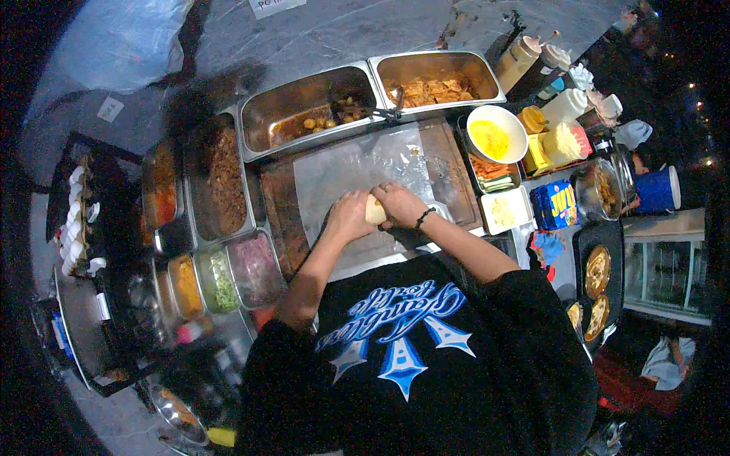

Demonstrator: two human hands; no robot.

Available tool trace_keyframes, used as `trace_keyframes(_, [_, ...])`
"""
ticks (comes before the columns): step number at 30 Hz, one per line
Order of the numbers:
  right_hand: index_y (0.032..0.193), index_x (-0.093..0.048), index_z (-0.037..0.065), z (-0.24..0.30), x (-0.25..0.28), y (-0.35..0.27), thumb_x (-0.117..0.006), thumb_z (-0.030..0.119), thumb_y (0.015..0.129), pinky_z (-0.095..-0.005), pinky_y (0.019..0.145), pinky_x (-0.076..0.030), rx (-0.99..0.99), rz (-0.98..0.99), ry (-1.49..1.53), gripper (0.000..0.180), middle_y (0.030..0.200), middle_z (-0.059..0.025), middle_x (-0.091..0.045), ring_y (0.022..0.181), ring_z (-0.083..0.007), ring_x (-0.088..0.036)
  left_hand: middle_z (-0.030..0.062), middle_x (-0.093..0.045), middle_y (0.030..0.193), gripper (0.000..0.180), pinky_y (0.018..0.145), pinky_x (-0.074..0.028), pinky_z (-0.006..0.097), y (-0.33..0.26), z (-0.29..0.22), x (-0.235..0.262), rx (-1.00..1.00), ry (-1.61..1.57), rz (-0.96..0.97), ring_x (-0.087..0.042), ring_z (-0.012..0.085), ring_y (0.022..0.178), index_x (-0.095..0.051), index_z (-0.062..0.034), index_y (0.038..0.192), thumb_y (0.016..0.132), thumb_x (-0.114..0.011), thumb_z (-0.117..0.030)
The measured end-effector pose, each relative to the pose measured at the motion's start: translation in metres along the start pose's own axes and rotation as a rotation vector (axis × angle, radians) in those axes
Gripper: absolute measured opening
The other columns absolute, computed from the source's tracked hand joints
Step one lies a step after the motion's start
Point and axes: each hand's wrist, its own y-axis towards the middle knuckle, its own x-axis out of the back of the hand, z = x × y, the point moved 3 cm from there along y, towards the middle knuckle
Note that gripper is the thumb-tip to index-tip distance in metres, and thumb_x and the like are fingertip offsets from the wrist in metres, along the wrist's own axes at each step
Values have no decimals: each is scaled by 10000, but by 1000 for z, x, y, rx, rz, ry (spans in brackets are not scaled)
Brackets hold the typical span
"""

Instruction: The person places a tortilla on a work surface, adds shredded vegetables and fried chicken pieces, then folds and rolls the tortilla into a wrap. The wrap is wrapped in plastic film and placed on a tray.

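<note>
Sitting between left hand (349, 216) and right hand (401, 204) is a roll (374, 212).

A pale, rounded wrap (375, 212), its sides covered by the gripping left hand (350, 215) and right hand (400, 204), is over the board (450, 166), nearer its near edge than its far edge.

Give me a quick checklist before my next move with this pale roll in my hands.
1. Left hand and right hand both on the pale roll: ok.
2. Sheet spread over the brown board: ok.
3. Roll's underside closed: cannot tell, it is hidden.
4. Right wrist bare: not ok, a dark bracelet is on it.
5. White bowl apart from both hands: ok.
</note>
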Motion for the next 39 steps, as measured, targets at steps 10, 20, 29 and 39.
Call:
trace_keyframes(10, [1103,-509,9,6,3,11,-869,345,554,-474,876,-510,-125,112,-138,737,1115,-178,-583,1071,-360,-579,180,-598,1101,676,899,-498,464,9,-9,1,122,36,115,-576,370,1074,-563,8,1082,570,-862,-317])
trace_keyframes(20, [1117,-515,15,4,5,17,-887,299,545,-468,903,-504,-137,131,-118,739,1139,-167,-574,1098,-351,-563,202,-595,1112,730,919,-491,467,15,-6,-1,144,8,152,-569,386,1078,-576,19,1082,516,-891,-319])
trace_keyframes(29, [1174,-513,-1,11,5,21,-865,424,563,-475,942,-473,-164,210,-218,824,1146,-167,-591,1138,-344,-558,217,-593,1103,738,904,-495,485,13,-6,-5,109,128,91,-589,389,1044,-569,41,1062,540,-878,-380])
trace_keyframes(39, [1155,-526,6,6,-5,19,-866,329,586,-467,930,-478,-140,155,-201,738,1149,-156,-592,1113,-335,-568,200,-621,1060,679,899,-491,474,15,-10,-3,111,114,120,-588,374,1051,-581,36,1033,570,-856,-377])
